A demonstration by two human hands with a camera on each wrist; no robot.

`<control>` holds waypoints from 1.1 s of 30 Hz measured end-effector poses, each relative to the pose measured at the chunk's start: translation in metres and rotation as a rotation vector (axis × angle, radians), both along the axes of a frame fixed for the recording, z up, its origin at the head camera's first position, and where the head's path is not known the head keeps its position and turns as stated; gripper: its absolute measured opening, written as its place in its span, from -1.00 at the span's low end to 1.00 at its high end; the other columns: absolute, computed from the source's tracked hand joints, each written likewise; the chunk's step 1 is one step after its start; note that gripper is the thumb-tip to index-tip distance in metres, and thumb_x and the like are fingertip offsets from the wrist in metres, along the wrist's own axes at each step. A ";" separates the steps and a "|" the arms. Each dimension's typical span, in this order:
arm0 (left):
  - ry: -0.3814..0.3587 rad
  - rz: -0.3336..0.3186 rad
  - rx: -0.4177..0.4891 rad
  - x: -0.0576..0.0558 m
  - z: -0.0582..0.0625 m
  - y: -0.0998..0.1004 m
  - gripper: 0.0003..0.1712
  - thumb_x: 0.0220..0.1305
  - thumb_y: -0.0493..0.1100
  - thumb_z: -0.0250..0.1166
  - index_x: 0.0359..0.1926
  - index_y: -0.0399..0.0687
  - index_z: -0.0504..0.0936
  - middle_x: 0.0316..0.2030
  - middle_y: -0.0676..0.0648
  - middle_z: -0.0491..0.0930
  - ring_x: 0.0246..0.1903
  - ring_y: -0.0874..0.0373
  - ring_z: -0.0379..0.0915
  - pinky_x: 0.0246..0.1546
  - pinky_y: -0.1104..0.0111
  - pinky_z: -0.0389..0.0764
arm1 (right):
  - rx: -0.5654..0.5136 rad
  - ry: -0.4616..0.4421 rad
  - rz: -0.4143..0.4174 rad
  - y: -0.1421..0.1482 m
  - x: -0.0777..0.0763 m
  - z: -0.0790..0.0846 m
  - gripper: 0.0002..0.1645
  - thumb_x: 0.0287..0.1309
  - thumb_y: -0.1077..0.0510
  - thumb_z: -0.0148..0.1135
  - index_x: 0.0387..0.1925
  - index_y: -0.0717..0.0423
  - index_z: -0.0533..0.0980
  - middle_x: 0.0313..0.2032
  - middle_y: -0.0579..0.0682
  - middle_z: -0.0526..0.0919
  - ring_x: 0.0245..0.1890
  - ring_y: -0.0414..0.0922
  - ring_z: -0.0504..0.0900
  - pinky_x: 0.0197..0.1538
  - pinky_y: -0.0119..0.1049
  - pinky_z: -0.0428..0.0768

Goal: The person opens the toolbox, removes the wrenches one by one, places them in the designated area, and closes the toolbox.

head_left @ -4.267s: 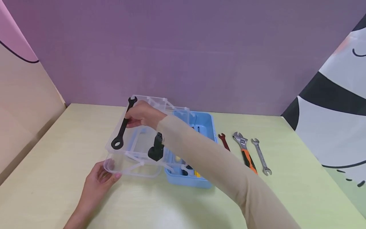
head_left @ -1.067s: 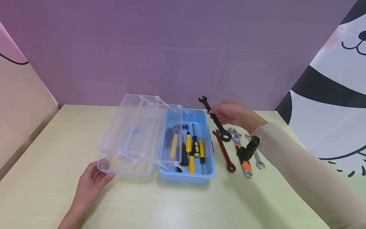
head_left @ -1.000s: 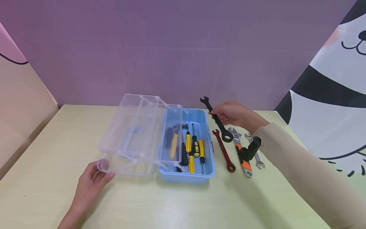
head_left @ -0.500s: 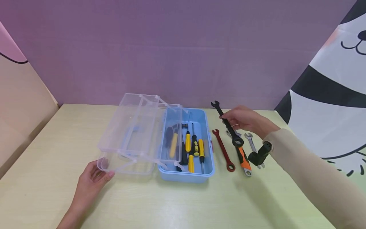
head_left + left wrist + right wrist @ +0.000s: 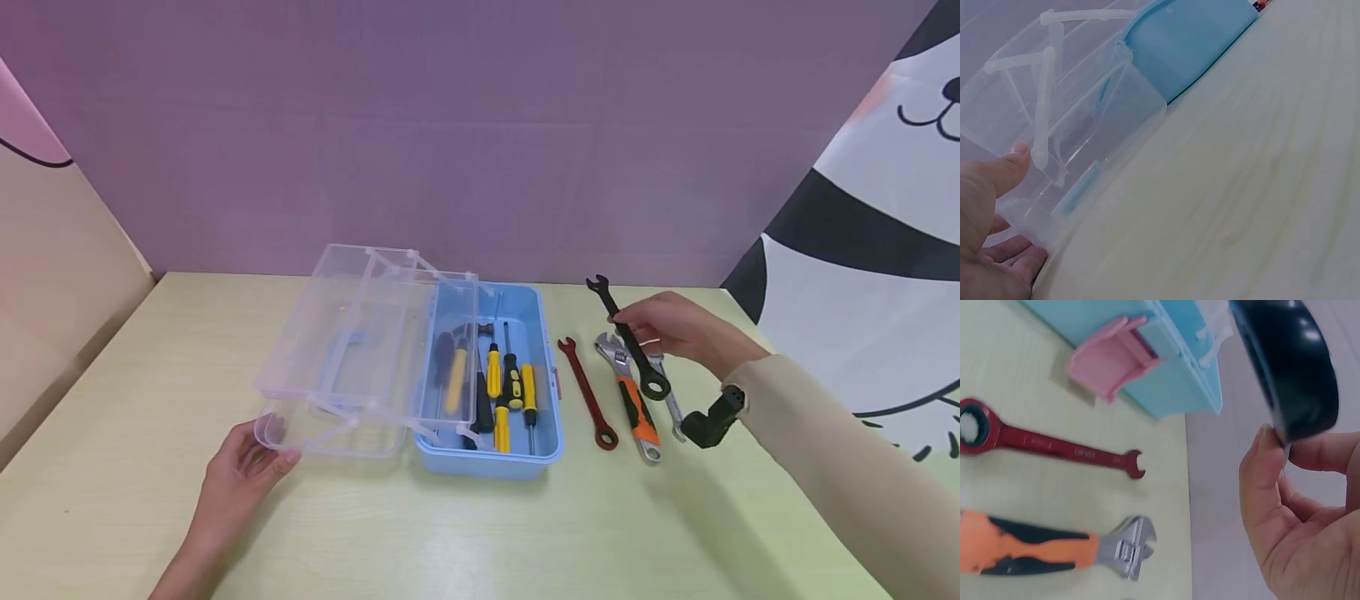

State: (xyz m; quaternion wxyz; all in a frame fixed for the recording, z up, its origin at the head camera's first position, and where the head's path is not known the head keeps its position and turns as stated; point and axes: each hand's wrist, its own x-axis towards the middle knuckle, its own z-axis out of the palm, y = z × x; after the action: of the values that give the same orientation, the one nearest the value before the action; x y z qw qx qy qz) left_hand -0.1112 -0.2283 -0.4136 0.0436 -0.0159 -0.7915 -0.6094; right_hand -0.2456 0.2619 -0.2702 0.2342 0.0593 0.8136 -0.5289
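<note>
My right hand [image 5: 678,327] pinches a black combination wrench [image 5: 632,348] between thumb and fingers, over the wrenches at the table's right. The right wrist view shows the black wrench [image 5: 1294,369] close up, its ring end large. Beneath it lie an adjustable wrench [image 5: 637,408] with an orange and black handle and a small silver wrench [image 5: 672,400], partly covered by the hand. Left of these rests a red combination wrench [image 5: 588,396]. My left hand [image 5: 243,462] holds the clear folded-out lid [image 5: 1129,94] of the blue toolbox [image 5: 487,467] at its near-left corner, thumb above, fingers below.
Inside the toolbox sit several yellow-and-black screwdrivers [image 5: 529,392] and a hammer [image 5: 456,382], seen through the clear plastic. A pink latch [image 5: 1113,359] hangs on the box's right side. A purple backdrop [image 5: 480,142] rises behind the table.
The right hand has carried the black wrench from above the lid at left across the box to the right side, then further right and lower. The left hand stays at the lid.
</note>
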 end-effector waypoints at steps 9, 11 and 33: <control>0.016 -0.001 -0.008 0.001 0.001 0.001 -0.36 0.29 -0.28 0.23 0.25 -0.46 0.15 0.23 -0.49 0.25 -0.07 0.75 0.28 -0.03 0.85 0.41 | 0.001 -0.024 0.001 0.027 0.007 -0.009 -0.72 0.36 0.15 0.00 -0.37 -0.16 0.60 -0.42 -0.25 0.62 -0.39 -0.30 0.57 -0.15 -0.38 0.59; 0.019 -0.001 -0.007 0.002 0.000 0.001 -0.37 0.29 -0.29 0.23 0.25 -0.46 0.15 0.23 -0.48 0.26 -0.07 0.75 0.28 -0.03 0.85 0.41 | 0.016 -0.026 -0.006 0.032 0.008 -0.011 -0.72 0.36 0.15 0.00 -0.38 -0.19 0.59 -0.41 -0.25 0.60 -0.39 -0.30 0.56 -0.16 -0.39 0.59; 0.019 0.005 -0.010 0.006 0.002 -0.001 -0.37 0.29 -0.30 0.23 0.25 -0.45 0.15 0.23 -0.49 0.26 -0.06 0.76 0.27 -0.03 0.86 0.39 | 0.035 -0.084 -0.062 0.078 0.019 -0.035 -0.67 0.37 0.13 -0.03 -0.46 -0.24 0.55 -0.43 -0.26 0.58 -0.41 -0.30 0.51 -0.21 -0.40 0.60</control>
State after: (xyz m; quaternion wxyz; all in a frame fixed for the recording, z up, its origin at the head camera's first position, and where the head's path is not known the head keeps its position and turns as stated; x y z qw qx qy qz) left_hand -0.1057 -0.2296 -0.4115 0.0523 -0.0200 -0.7941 -0.6052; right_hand -0.2264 0.3404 -0.3053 0.2505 0.1107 0.8100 -0.5185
